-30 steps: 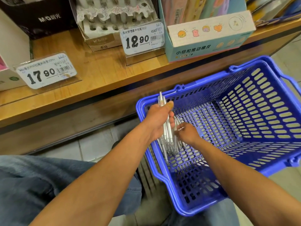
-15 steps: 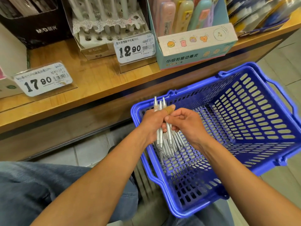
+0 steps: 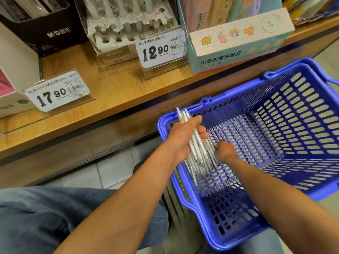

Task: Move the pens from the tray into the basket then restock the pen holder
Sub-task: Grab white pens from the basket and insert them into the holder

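Note:
A blue plastic basket (image 3: pixel 302 99) sits on my lap below the wooden shelf. My left hand (image 3: pixel 180 139) grips a bundle of several white pens (image 3: pixel 197 153) over the basket's near left corner, their tips pointing down into it. My right hand (image 3: pixel 224 150) is lower inside the basket, fingers curled around the bottom ends of the pens. The white pen holder (image 3: pixel 117 33) with round holes stands on the shelf at the back, a few pens upright in it.
Price tags reading 17.90 (image 3: pixel 56 93) and 12.90 (image 3: pixel 161 49) stand on the wooden shelf (image 3: pixel 113 88). A black box (image 3: pixel 42 24) is at the back left and a pastel eraser display box (image 3: pixel 238 41) at the right. My jeans fill the lower left.
My right hand has dropped from the upper part of the pen bundle to its lower ends inside the basket. The left hand keeps hold of the pens.

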The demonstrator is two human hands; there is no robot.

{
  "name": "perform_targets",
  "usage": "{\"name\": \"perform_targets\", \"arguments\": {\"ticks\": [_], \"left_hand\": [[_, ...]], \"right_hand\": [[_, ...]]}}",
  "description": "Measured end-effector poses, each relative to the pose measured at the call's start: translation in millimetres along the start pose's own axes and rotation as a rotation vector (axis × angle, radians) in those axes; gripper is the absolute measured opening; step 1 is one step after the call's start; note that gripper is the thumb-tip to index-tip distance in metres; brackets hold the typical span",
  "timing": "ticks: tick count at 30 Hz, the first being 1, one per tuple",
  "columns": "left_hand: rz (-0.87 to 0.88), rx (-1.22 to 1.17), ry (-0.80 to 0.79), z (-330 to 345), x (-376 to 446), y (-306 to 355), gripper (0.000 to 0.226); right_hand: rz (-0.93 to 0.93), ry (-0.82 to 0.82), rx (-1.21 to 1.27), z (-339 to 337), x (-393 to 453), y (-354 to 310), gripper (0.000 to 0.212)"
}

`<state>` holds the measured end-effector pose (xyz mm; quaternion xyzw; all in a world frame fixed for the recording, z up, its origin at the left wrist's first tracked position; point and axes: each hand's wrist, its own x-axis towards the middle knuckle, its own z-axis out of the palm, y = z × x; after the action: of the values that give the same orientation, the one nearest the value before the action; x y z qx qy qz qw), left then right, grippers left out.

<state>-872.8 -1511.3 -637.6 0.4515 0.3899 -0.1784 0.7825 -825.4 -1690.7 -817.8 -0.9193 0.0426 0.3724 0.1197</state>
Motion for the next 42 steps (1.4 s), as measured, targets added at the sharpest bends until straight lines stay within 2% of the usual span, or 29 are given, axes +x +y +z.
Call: {"name": "perform_targets", "arguments": {"ticks": [3,7,9,11,13,15,19,24,27,29,32,33,34,36,38,41,42], "left_hand": [[-0.021,-0.016,-0.001,-1,-1,0,0.012],[-0.05,-0.021,0.021,-2,-2,1,0.012],[-0.053,-0.024,0.025,-2,-2,1,0.011],[-0.055,-0.034,0.024,-2,-2,1,0.012],[-0.056,-0.034,0.031,-2,-2,0,0.013],[-0.055,-0.014,0.035,-1,-3,-1,0.012],[-0.044,0.003,0.034,1,-5,-3,0.019],[-0.029,-0.013,-0.029,7,-15,0,0.025],[-0.025,-0.02,-0.049,6,-21,3,0.034],[-0.018,0.001,-0.052,5,-23,2,0.03],[-0.02,0.004,-0.006,3,-17,-1,0.032],[-0.011,0.018,0.006,2,-16,-1,0.023],[-0.01,0.031,0.014,3,-15,-1,0.01],[-0.019,0.026,0.026,2,-12,-2,0.012],[-0.014,0.019,0.021,1,-13,-2,0.017],[0.002,0.003,0.009,0,-13,-3,0.02],[0.007,0.003,0.008,0,-13,-3,0.02]], "right_hand": [[-0.009,0.067,-0.083,11,5,0,0.024],[-0.021,0.062,-0.141,8,3,1,0.004],[-0.007,0.036,-0.122,2,0,3,0.026],[-0.02,-0.018,-0.091,-11,-8,4,0.038],[-0.055,-0.065,0.017,-29,-21,3,0.042],[-0.117,-0.067,0.244,-51,-42,0,0.042],[-0.256,-0.007,0.679,-87,-101,-15,0.003],[-0.429,-0.009,0.867,-85,-159,-51,0.01],[-0.429,0.061,0.852,-79,-169,-71,0.011],[-0.458,0.113,0.815,-79,-167,-76,0.012],[-0.564,0.013,0.786,-87,-156,-68,0.007],[-0.56,-0.026,0.833,-90,-148,-63,0.004],[-0.514,-0.018,0.875,-92,-134,-56,0.003],[-0.34,0.088,0.868,-86,-97,-38,0.013],[-0.201,0.15,0.645,-69,-59,-21,0.023],[-0.067,0.056,0.27,-31,-22,-4,0.005],[-0.044,0.02,0.186,-20,-16,1,0.008]]}}
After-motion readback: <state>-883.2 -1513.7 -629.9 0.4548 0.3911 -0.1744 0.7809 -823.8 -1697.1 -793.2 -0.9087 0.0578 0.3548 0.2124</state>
